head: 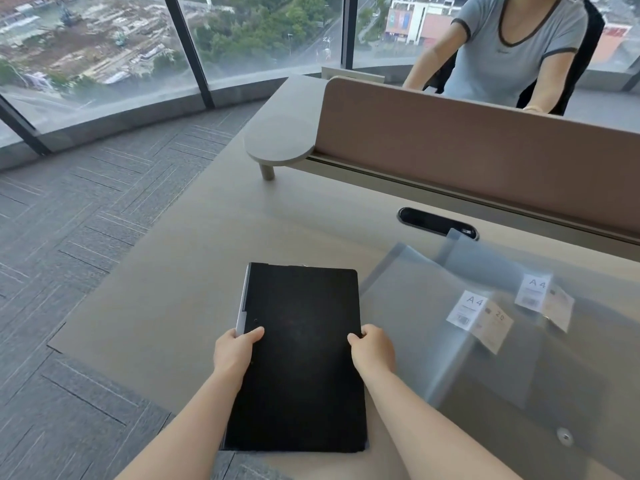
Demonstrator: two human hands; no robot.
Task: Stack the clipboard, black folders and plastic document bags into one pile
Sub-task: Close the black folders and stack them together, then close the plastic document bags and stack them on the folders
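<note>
A pile of black folders [301, 341] lies on the beige desk [180, 271], with a grey-white edge of another item showing along its left side. My left hand [235, 351] grips the pile's left edge and my right hand [374, 351] grips its right edge. To the right, two translucent plastic document bags [467, 341] with white "A4" labels lie overlapping on the desk, apart from my hands. The nearer bag has a snap button [565, 436] near the front right.
A brown divider panel [485, 150] runs along the desk's far side, with a black cable slot [436, 221] in front of it. Behind the panel stands another person in a grey shirt [512, 46]. A rounded shelf [280, 143] sticks out at far left. Carpet lies to the left.
</note>
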